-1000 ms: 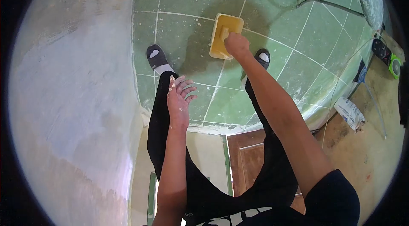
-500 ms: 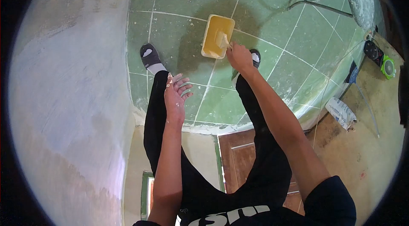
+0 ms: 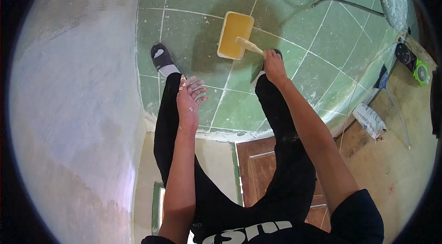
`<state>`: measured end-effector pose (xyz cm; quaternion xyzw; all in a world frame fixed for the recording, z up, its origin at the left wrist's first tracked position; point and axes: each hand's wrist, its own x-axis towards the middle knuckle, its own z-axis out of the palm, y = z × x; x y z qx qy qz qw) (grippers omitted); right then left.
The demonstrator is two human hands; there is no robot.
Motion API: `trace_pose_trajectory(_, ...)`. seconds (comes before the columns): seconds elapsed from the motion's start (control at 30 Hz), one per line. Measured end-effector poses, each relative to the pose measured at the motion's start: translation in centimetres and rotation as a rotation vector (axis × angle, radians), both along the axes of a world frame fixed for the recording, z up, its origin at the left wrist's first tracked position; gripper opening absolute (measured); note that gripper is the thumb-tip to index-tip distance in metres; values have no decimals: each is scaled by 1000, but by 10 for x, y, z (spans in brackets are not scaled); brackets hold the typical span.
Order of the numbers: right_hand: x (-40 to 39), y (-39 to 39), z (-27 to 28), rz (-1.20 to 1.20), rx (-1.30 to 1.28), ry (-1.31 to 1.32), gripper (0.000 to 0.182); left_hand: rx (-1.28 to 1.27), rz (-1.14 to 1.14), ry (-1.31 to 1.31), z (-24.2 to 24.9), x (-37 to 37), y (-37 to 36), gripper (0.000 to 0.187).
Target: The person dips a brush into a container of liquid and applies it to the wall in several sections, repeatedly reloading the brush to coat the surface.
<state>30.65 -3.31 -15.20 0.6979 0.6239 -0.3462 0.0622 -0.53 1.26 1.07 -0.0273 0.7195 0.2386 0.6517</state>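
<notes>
Left hand [image 3: 188, 106]: I see the fingers parted and slightly curled, holding nothing, in front of the left leg [image 3: 166, 138]. Pale residue sits on the thumb, so contact with the dark cloth could smear it.

Right hand [image 3: 275, 68]: I read these fingers as wrapped round the end of the tool's handle. Gripped so far back, the tool could twist or dip if the wrist slackens.

Tool [image 3: 251, 46]: It slants across the tray's near right side, its far end over the yellow inside. I can't tell whether it touches, nor whether it is loaded; if it is, a quick swing outward could drip on the floor.

Shoes: The left shoe [image 3: 161, 57] stands well apart from the tray. The right shoe [image 3: 278, 53], mostly hidden behind the hand, is nearer; a careless step could knock the tray.

Tray [image 3: 234, 28]: It lies on the green floor [image 3: 294, 18], ahead of and between the feet. A hard press on its rim could tip or slide it.

Stool [image 3: 393, 0]: It stands beyond, well clear of the tool.
</notes>
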Motion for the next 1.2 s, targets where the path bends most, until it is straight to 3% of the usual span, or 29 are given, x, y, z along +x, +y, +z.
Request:
trace_pose_trajectory(0.2, -3, 6, 11, 16, 92, 37, 30, -7, -35, -23, -1, 0, -2, 62)
trace_pose_trajectory(0.37, -2, 5, 13, 121, -51, 16, 34, -4, -49, -24, -3, 2, -2, 63)
trace_pose_trajectory(0.5, -2, 4, 15, 125, 1, 12, 36, -11, -13, 16, -4, 4, -2, 56)
trace_pose_trajectory(0.6, -3, -2, 10, 78, -119, 47, 39, 8, -25, 13, -5, 4, -5, 57)
trace_pose_trajectory(0.67, -1, -4, 7, 93, 0, 76, 37, 8, -20, 10, -5, 4, -4, 57)
trace_pose_trajectory(1.1, -2, -5, 7, -1, -99, 150, 25, 18, -47, -36, -7, 0, -10, 61)
trace_pose_trajectory(1.2, -2, -2, 8, -36, 17, 216, 22, 8, -47, -37, -7, 0, -9, 61)
